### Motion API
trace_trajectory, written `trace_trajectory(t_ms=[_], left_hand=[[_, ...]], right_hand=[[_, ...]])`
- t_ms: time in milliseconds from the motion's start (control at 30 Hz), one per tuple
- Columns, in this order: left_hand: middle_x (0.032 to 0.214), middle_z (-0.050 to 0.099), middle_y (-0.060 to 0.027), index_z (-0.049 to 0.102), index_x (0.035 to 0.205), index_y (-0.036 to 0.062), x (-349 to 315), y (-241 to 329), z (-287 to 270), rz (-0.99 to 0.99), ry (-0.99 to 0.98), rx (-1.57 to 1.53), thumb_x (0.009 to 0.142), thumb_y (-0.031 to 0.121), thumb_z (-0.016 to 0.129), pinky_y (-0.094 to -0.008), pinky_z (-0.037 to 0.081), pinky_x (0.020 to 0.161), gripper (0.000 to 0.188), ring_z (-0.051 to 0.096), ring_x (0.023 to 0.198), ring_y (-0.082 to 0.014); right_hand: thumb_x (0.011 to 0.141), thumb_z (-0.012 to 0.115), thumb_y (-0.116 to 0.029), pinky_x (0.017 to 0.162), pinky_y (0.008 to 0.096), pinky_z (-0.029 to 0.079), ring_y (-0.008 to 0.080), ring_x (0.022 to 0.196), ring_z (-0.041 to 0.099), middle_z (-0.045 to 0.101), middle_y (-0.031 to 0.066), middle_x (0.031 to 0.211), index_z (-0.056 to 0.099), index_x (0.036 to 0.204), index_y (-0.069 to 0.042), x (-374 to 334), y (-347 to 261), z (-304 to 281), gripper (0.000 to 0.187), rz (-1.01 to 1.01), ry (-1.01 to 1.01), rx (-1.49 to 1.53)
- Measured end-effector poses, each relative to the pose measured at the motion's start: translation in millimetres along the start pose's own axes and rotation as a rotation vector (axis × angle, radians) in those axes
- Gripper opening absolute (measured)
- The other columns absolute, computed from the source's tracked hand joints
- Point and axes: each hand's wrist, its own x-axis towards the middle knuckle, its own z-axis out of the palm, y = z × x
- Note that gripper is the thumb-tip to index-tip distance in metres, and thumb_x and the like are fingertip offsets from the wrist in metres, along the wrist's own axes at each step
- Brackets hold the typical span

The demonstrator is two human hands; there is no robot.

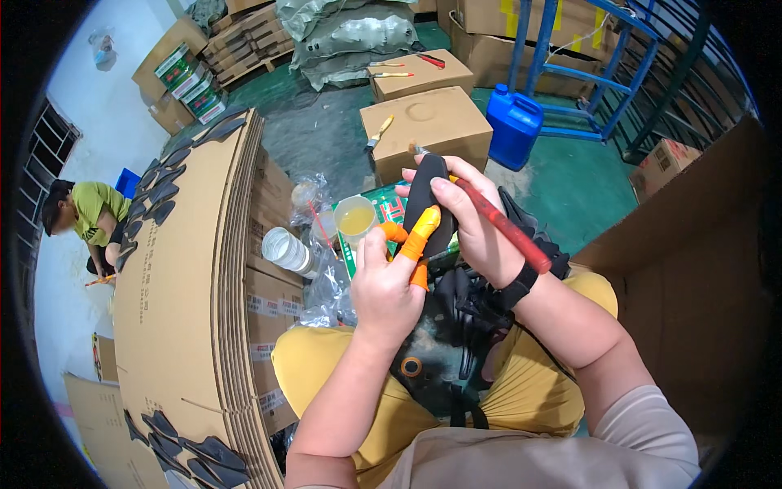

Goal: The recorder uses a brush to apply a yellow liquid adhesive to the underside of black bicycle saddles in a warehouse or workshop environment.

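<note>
My left hand (389, 281) wears orange finger covers and holds a flat black sole-shaped piece (427, 196) upright from below. My right hand (476, 224) grips the same black piece from the right and also holds a red-handled brush (505, 228), whose handle slants down to the right across the wrist. A black band sits on my right wrist. Below the hands, on my lap, lies a heap of black pieces (468, 306) over yellow trousers. A clear cup of yellowish liquid (355, 218) stands just left of the hands.
A tall stack of cardboard sheets (187, 269) with black pieces laid along its edges stands at left. Cardboard boxes (436, 122) with brushes, a blue jerrycan (513, 126) and a blue rack are ahead. A big cardboard panel (692, 269) is at right. Another person crouches far left (85, 216).
</note>
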Motion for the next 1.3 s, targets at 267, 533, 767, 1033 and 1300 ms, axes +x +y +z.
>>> trace_trajectory(t_ms=[267,533,767,1033,1300], left_hand=[[0.111,0.052,-0.0102,0.059,0.114,0.0023,1,-15,-14,-0.09,-0.092,-0.32,0.072,0.015,0.072,-0.0335,0.039,0.09,0.046,0.051,0.103,-0.0231],[0.107,0.056,-0.0107,0.05,0.111,-0.0008,36,-30,-18,-0.45,-0.083,-0.879,0.078,0.017,0.072,-0.0293,0.046,0.083,0.044,0.057,0.097,-0.018],[0.093,0.064,-0.0031,0.061,0.106,-0.001,53,-52,-25,-0.559,-0.289,-0.985,0.08,0.009,0.068,-0.0237,0.047,0.077,0.029,0.059,0.085,-0.0092],[0.088,0.066,-0.0052,0.064,0.101,-0.0022,52,-81,-9,-0.636,-0.195,-0.898,0.076,0.005,0.071,-0.0251,0.049,0.071,0.028,0.06,0.079,-0.0105],[0.088,0.065,-0.0051,0.06,0.107,-0.0016,59,-141,-40,-0.556,0.064,-0.613,0.074,0.0,0.07,-0.0236,0.048,0.071,0.034,0.06,0.078,-0.0108]], right_hand=[[0.089,0.051,-0.022,0.088,0.0281,0.046,0.0168,0.101,0.057,0.059,0.0142,0.11,0.049,0.116,0.006,8,-5,-14,0.038,0.003,-0.057,0.024],[0.087,0.051,-0.02,0.101,0.0336,0.035,0.0202,0.115,0.049,0.055,0.0147,0.119,0.051,0.115,0.003,18,-9,4,0.036,-0.034,-0.259,-0.025],[0.086,0.053,-0.017,0.106,0.0366,0.027,0.0232,0.125,0.04,0.051,0.0169,0.125,0.051,0.113,-0.002,44,8,6,0.031,-0.044,-0.314,-0.019],[0.083,0.062,-0.024,0.098,0.0335,0.038,0.02,0.114,0.05,0.05,0.0171,0.127,0.051,0.109,-0.003,64,46,4,0.035,0.061,-0.263,0.068],[0.094,0.022,-0.056,0.054,0.0285,0.049,0.0148,0.052,0.056,0.044,0.0027,0.046,0.054,0.098,-0.004,109,60,-45,0.062,0.273,-0.013,-0.011]])
